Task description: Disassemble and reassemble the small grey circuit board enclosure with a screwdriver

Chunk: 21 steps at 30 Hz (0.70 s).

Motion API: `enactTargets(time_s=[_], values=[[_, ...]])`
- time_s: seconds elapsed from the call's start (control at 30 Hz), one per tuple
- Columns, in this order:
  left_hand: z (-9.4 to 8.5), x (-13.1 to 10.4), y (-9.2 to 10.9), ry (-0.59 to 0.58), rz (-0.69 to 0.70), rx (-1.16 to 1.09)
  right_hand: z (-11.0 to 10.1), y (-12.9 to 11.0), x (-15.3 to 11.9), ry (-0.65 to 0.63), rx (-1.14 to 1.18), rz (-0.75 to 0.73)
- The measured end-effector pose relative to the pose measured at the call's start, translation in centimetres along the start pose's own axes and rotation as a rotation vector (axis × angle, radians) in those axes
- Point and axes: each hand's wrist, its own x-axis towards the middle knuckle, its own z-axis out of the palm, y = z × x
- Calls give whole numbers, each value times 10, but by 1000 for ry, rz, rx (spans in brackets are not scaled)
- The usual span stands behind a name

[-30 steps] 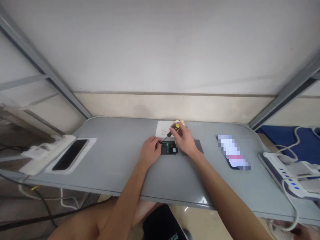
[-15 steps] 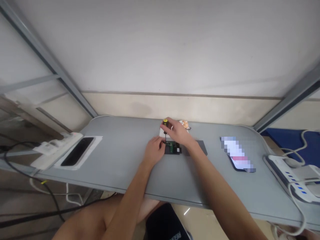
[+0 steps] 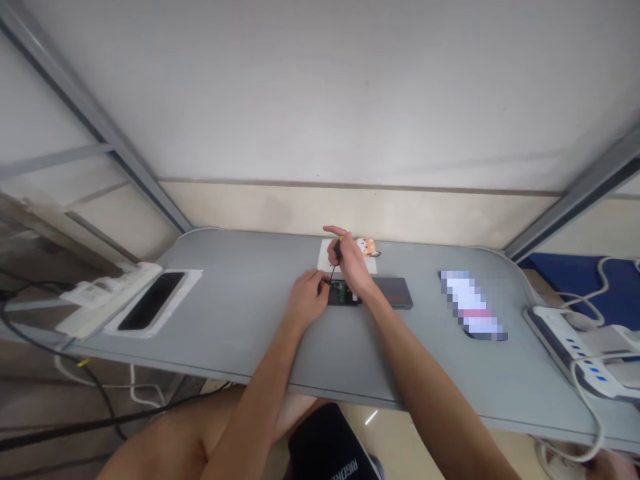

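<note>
In the head view, my right hand [image 3: 352, 263] is closed round a small screwdriver [image 3: 339, 249] with a yellow-topped dark handle, its index finger stretched out to the left. The shaft slants down to a green circuit board [image 3: 341, 291] in an opened black casing on the desk. My left hand [image 3: 309, 297] grips the casing's left end, fingertips close to the screwdriver's tip. A flat dark grey piece [image 3: 395, 293], resembling a cover, lies just right of the casing, partly behind my right wrist. Whatever sits under the tip is too small to make out.
Behind my hands lie a white sheet [image 3: 326, 250] and an orange-and-white animal-faced item [image 3: 367, 247]. A lit phone [image 3: 473, 307] and a power strip [image 3: 575, 347] are on the right. A dark phone [image 3: 153, 301] and another power strip [image 3: 107, 300] are on the left.
My right hand has turned and its index finger has come off the screwdriver's top to point left. The screwdriver now leans more to the right. My left hand stays at the casing.
</note>
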Motion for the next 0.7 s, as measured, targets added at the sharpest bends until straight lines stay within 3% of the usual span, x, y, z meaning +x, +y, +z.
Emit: enactTargets(time_s=[0.17, 0.3, 0.53, 0.7], values=[[0, 0, 0, 6, -7, -14, -3, -7, 0, 39, 35, 54], [0, 0, -1, 3, -18, -35, -5, -3, 3, 124, 1, -20], [0, 2, -2, 0, -14, -42, 0, -6, 3, 5, -9, 51], [-2, 2, -1, -2, -12, -41, 0, -4, 3, 103, -6, 49]])
